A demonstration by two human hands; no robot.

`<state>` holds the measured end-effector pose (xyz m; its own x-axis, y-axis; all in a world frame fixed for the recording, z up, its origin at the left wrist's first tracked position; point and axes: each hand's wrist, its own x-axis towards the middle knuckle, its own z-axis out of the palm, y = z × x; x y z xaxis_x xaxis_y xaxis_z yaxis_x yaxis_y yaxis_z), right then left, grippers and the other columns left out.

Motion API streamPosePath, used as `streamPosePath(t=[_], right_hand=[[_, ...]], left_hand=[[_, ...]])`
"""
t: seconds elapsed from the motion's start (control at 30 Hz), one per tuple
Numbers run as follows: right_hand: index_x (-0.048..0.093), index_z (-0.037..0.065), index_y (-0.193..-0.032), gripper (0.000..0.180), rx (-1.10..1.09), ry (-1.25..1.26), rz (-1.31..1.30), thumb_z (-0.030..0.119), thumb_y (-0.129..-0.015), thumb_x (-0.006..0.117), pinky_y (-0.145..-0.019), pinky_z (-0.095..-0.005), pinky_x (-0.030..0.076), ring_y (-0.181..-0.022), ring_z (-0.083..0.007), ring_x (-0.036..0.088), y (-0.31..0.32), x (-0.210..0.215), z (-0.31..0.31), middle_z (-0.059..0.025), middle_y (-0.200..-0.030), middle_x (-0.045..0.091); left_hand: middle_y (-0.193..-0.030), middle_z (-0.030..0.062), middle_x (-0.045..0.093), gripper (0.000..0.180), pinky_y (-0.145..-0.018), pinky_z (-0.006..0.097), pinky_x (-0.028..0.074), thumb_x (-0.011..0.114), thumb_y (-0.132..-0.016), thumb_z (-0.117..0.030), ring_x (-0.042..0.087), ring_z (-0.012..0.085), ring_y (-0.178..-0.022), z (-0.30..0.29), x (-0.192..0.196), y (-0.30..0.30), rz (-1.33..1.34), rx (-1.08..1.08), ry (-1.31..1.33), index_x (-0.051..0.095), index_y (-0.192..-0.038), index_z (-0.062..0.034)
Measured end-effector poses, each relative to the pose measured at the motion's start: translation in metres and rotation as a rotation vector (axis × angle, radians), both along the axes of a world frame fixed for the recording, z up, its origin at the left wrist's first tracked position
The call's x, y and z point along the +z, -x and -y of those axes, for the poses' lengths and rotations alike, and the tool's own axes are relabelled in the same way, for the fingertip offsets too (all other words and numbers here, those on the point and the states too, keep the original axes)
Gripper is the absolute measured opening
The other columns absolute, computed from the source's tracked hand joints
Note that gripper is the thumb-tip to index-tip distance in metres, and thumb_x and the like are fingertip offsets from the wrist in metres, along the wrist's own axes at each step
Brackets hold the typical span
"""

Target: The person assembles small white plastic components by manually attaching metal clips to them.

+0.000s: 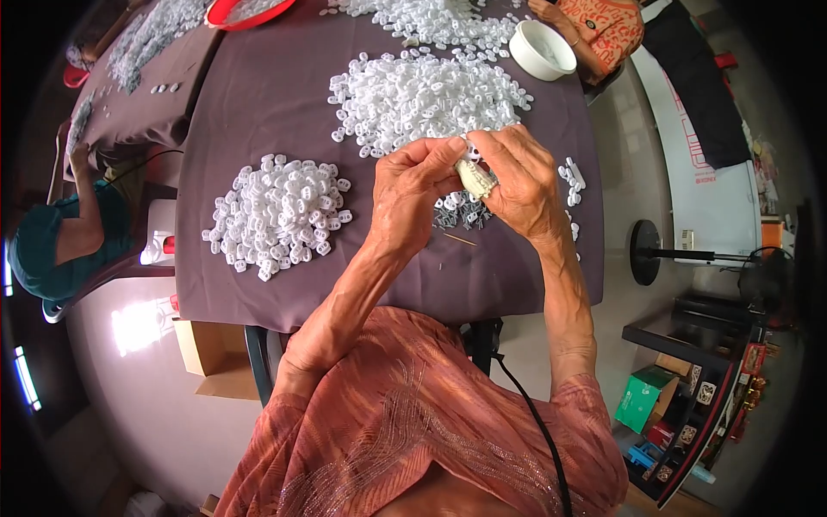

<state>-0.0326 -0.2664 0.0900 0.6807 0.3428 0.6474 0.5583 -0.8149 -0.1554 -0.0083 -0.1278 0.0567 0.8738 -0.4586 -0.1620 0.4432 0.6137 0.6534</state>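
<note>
Both my hands meet above the middle of the table, fingertips close together. My left hand (413,185) is closed in a pinch; whatever small piece sits at its fingertips is mostly hidden. My right hand (521,185) is also closed, with a pale yellow crumpled cloth-like bundle (475,179) tucked against its fingers. Below them lies a small heap of dark grey little parts (463,214), partly covered by my hands. Beyond is a large heap of white plastic pieces with small dark holes (422,99). A second heap of such white pieces (280,211) lies to the left.
A thin wooden stick (460,239) lies on the brown tablecloth (388,280). A white tub (543,50) stands far right beside another person's arm (586,52). A red basin (245,12) sits at the far left. Another person in teal (73,233) works at the left table.
</note>
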Motion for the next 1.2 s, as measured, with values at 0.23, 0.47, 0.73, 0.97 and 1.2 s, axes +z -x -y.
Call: streamPosePath(t=[0.23, 0.47, 0.73, 0.97, 1.2], right_hand=[[0.056, -0.004, -0.090, 0.032, 0.069, 0.045, -0.017, -0.001, -0.060, 0.067, -0.054, -0.0325, 0.043, -0.060, -0.0232, 0.052, -0.004, -0.001, 0.009, -0.0092, -0.069, 0.052], [0.053, -0.003, -0.090, 0.038, 0.102, 0.067, -0.047, -0.004, -0.053, 0.061, -0.059, -0.0348, 0.044, -0.064, -0.0245, 0.053, -0.006, -0.008, 0.016, -0.0085, -0.070, 0.049], [0.053, -0.003, -0.087, 0.031, 0.054, 0.073, -0.049, -0.003, -0.058, 0.063, -0.061, -0.0352, 0.044, -0.066, -0.0250, 0.054, -0.008, -0.010, 0.011, -0.0094, -0.073, 0.052], [0.053, -0.005, -0.088, 0.033, 0.088, 0.137, -0.074, -0.001, -0.058, 0.066, -0.058, -0.0343, 0.043, -0.063, -0.0248, 0.053, -0.005, -0.010, 0.019, -0.0105, -0.075, 0.054], [0.054, -0.006, -0.086, 0.032, 0.120, 0.161, -0.071, 0.000, -0.057, 0.067, -0.057, -0.0342, 0.043, -0.061, -0.0245, 0.052, -0.006, -0.010, 0.023, -0.0105, -0.073, 0.053]], left_hand=[[-0.080, 0.0086, 0.058, 0.019, -0.073, 0.033, 0.049, 0.057, -0.083, -0.012, 0.059, 0.0173, -0.073, 0.000, -0.001, -0.002, 0.015, -0.053, 0.000, 0.056, -0.089, 0.0052], [-0.079, 0.0091, 0.060, 0.025, -0.070, 0.030, 0.050, 0.062, -0.080, -0.018, 0.059, 0.0159, -0.070, 0.004, -0.008, -0.001, -0.008, -0.040, -0.008, 0.059, -0.087, 0.0061], [-0.077, 0.0079, 0.059, 0.024, -0.067, 0.027, 0.050, 0.064, -0.079, -0.018, 0.059, 0.0148, -0.068, 0.003, -0.015, -0.006, -0.035, -0.042, -0.017, 0.059, -0.084, 0.0048], [-0.077, 0.0081, 0.060, 0.024, -0.067, 0.027, 0.050, 0.063, -0.079, -0.018, 0.058, 0.0146, -0.067, 0.004, -0.014, -0.005, 0.019, -0.059, -0.028, 0.060, -0.086, 0.0058], [-0.077, 0.0087, 0.060, 0.023, -0.066, 0.027, 0.050, 0.062, -0.080, -0.016, 0.059, 0.0154, -0.069, 0.007, -0.016, -0.003, 0.014, -0.055, -0.035, 0.060, -0.086, 0.0063]])
